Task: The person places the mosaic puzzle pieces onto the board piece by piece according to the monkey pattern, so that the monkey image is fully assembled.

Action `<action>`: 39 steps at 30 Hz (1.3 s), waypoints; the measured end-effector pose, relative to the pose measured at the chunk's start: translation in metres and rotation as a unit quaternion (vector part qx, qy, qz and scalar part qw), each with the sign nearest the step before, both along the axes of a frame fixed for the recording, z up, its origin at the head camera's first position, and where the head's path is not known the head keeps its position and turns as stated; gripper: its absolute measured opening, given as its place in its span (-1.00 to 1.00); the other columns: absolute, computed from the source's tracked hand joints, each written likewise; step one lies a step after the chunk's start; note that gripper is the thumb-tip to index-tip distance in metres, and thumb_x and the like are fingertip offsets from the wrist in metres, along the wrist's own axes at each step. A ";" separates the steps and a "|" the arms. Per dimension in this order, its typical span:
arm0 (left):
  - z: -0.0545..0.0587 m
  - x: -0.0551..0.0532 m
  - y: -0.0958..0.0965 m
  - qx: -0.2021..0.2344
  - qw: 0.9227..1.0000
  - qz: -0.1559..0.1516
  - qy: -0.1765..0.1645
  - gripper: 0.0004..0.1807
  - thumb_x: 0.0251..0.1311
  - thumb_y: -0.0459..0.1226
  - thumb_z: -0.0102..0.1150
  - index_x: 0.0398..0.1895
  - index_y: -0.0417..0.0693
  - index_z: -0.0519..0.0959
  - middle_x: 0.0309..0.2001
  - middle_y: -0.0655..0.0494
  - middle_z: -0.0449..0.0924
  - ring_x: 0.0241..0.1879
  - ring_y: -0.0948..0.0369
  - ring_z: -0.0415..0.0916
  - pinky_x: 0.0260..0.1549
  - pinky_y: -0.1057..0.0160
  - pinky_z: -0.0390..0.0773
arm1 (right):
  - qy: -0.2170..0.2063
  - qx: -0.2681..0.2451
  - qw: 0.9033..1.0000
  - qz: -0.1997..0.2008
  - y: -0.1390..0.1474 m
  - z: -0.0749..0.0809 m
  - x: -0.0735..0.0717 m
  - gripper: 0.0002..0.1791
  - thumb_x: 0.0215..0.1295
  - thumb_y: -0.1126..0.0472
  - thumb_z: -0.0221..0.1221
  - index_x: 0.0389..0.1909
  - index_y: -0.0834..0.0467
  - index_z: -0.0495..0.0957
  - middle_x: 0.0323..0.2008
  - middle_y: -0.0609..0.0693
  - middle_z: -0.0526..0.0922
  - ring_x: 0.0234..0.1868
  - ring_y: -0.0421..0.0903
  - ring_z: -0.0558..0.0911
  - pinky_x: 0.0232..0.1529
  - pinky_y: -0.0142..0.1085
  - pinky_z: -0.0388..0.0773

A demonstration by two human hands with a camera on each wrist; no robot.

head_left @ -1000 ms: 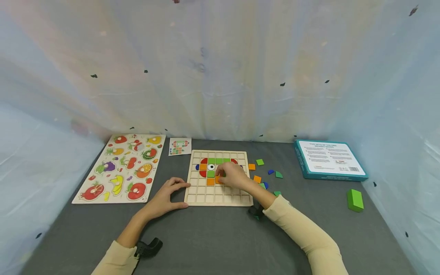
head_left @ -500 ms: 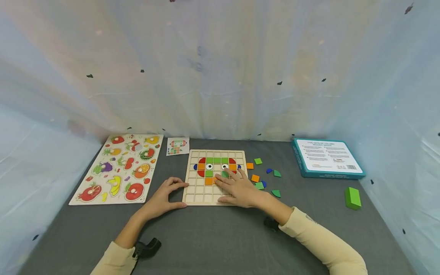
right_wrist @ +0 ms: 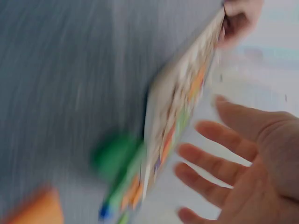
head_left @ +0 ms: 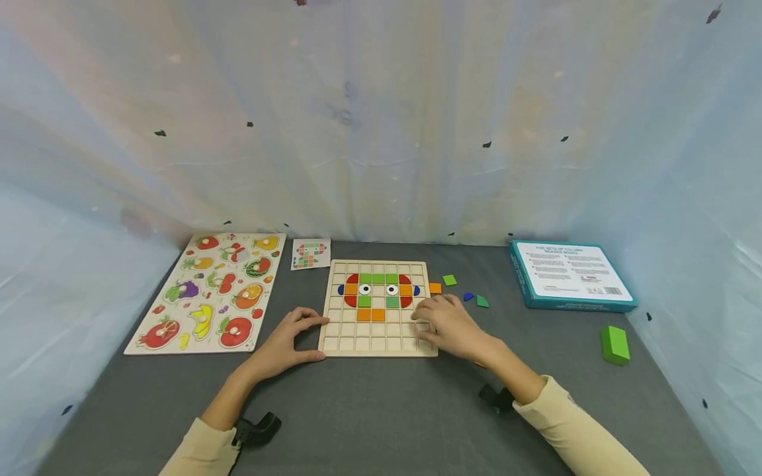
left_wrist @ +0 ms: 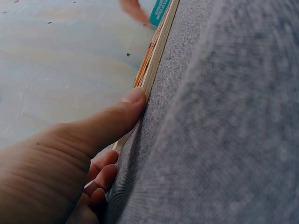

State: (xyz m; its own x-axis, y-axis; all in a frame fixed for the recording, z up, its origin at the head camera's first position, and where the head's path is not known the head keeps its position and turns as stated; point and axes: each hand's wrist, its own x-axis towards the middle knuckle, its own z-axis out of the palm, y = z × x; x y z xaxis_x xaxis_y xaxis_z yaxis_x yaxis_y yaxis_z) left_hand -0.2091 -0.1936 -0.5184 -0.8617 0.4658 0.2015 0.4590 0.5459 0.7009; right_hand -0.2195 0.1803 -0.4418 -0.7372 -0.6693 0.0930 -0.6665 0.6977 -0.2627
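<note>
A wooden grid board [head_left: 351, 337] lies flat at the middle of the table. Set into it are red, orange, green and blue pieces and two eye pieces [head_left: 391, 289], forming a face-like pattern, with two orange tiles [head_left: 372, 315] side by side below. My left hand [head_left: 286, 340] rests at the board's left edge; its thumb [left_wrist: 133, 98] and fingertips touch the side. Over the board's right edge hovers my right hand [head_left: 449, 324], fingers spread and slightly bent, nothing between them in the right wrist view. It hides some loose pieces beneath.
Right of the board lie loose pieces: an orange tile [head_left: 436, 289], a green tile [head_left: 450, 280], a blue piece [head_left: 468, 297] and a green quarter-round [head_left: 483, 301]. A pattern card [head_left: 311, 254], fruit puzzle [head_left: 205, 284], teal box [head_left: 571, 274] and green block [head_left: 615, 345] stand around.
My right hand leaves the orange tiles at the board's middle and moves right, its fingers spreading. Both orange tiles now show in the grid. The left hand stays at the edge.
</note>
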 end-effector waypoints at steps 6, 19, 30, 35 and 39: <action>-0.001 0.002 -0.001 -0.001 1.000 0.007 -0.003 -0.29 0.04 0.00 0.50 0.29 0.04 0.53 0.17 0.12 0.35 0.16 0.09 0.27 0.14 -0.16 0.32 | -0.141 0.073 0.985 -0.068 0.045 0.016 0.003 -0.81 0.11 0.19 0.46 -0.39 0.11 0.62 -0.50 -0.13 0.49 -0.48 -0.18 0.43 -0.39 -0.25 0.37; 0.000 0.002 -0.001 -0.002 1.000 0.009 -0.008 -0.29 0.04 0.01 0.50 0.29 0.06 0.53 0.17 0.12 0.35 0.17 0.09 0.27 0.15 -0.17 0.31 | -0.197 -0.002 0.978 -0.071 0.075 0.006 0.024 -0.67 0.05 0.43 0.42 -0.57 0.11 0.43 -0.63 -0.15 0.33 -0.63 -0.24 0.32 -0.56 -0.36 0.23; 0.001 0.002 0.000 -0.001 1.000 0.010 -0.002 -0.30 0.03 -0.03 0.52 0.28 0.03 0.55 0.16 0.10 0.36 0.16 0.07 0.28 0.13 -0.17 0.32 | -0.259 -0.213 0.942 0.013 -0.015 -0.003 -0.017 -0.84 0.32 0.47 0.21 -0.11 0.38 0.63 -0.31 0.11 0.62 -0.55 0.06 0.62 -0.47 -0.17 0.60; 0.001 0.001 0.002 -0.003 1.000 0.004 -0.006 -0.29 0.04 0.00 0.51 0.29 0.04 0.54 0.16 0.12 0.35 0.16 0.09 0.27 0.14 -0.17 0.32 | -0.161 -0.186 0.969 -0.004 -0.055 -0.012 -0.027 -0.87 0.23 0.39 0.33 -0.21 0.24 0.69 -0.37 -0.02 0.63 -0.46 -0.16 0.54 -0.40 -0.35 0.48; 0.001 0.000 0.002 -0.002 1.000 0.004 -0.006 -0.29 0.04 0.00 0.50 0.29 0.04 0.54 0.17 0.12 0.35 0.17 0.10 0.28 0.15 -0.16 0.32 | -0.122 -0.168 0.978 -0.017 -0.070 -0.013 -0.026 -0.88 0.18 0.37 0.37 -0.25 0.20 0.69 -0.42 -0.05 0.62 -0.44 -0.19 0.52 -0.39 -0.34 0.47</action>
